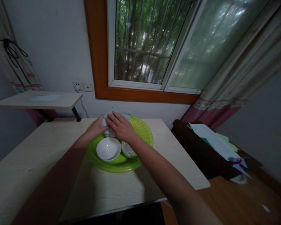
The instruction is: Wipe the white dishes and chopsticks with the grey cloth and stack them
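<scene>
A round green plastic basket sits on the table with white bowls in it. One white bowl lies face up near the front, and a smaller one is beside it, partly behind my right forearm. At the basket's far side, my left hand grips the side of another white bowl, mostly hidden by my hands. My right hand is over this bowl, its fingers closed on a grey-blue patterned cloth that drapes toward the basket's far rim.
The pale wooden table stands against the wall below a window. A raised shelf stands at its back left. To the right is a dark cabinet with papers on top.
</scene>
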